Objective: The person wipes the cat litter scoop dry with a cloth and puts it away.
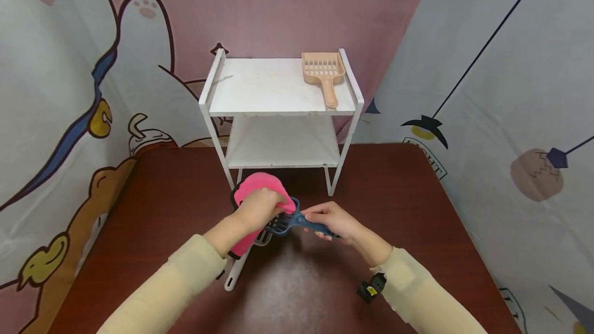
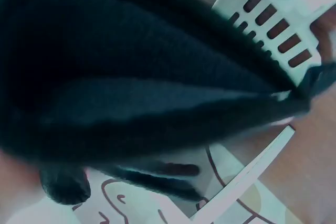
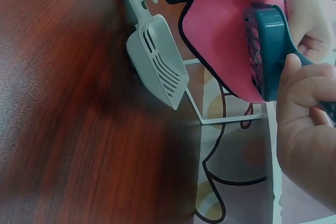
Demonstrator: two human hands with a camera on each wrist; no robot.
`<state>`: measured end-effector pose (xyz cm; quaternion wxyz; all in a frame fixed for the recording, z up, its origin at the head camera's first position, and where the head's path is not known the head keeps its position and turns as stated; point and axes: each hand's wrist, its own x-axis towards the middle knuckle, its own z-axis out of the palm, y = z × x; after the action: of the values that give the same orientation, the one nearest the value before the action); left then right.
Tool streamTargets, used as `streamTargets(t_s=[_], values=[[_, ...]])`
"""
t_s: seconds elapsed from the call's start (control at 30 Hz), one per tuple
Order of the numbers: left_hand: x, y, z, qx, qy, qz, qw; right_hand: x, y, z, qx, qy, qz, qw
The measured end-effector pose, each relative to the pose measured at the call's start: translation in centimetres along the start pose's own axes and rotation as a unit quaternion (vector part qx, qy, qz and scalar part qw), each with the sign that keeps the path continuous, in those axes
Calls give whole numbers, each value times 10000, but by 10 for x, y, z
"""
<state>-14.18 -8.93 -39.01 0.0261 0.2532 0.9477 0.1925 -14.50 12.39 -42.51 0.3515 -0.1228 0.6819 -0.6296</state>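
Note:
My left hand pinches a pink cloth with black edging, draped up against a blue slotted litter scoop. The scoop's handle is gripped by my right hand. Up close in the right wrist view, the pink cloth lies behind the head of the blue scoop. Below the cloth, a whitish slotted scoop rests on the table, its handle pointing toward me. In the left wrist view the cloth shows dark and fills much of the picture, hiding my left fingers.
A white two-tier shelf stands at the back of the brown table. On its top, at the right, lies a beige litter scoop. Cartoon-printed curtains surround the table. A black device hangs at my right wrist.

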Motion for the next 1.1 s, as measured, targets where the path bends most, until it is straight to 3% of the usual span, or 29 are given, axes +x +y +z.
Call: streamTargets(t_s=[0.17,0.3,0.43,0.6,0.73,0.93,1.1], values=[[0,0,-3,256,98,-246,9993,-3,-1,-3,-16,11,-11,10000],[-6,-7,-5,646,500,-473,9955,-4,0,-7,41,34,53,10000],[-14,-26,-9,821,960,-773,9890,-7,4,-14,119,-100,172,9997],[-23,-52,-14,423,1275,-1235,9832,-11,5,-26,154,-10,331,9993],[-27,-62,-19,57,1465,-1241,9814,-11,4,-32,122,8,401,9991],[-28,-64,-24,-298,1654,-1268,9776,-11,3,-29,95,-236,614,9978],[-26,-57,-28,-567,1627,-1227,9774,-7,5,-23,153,-294,758,9966]])
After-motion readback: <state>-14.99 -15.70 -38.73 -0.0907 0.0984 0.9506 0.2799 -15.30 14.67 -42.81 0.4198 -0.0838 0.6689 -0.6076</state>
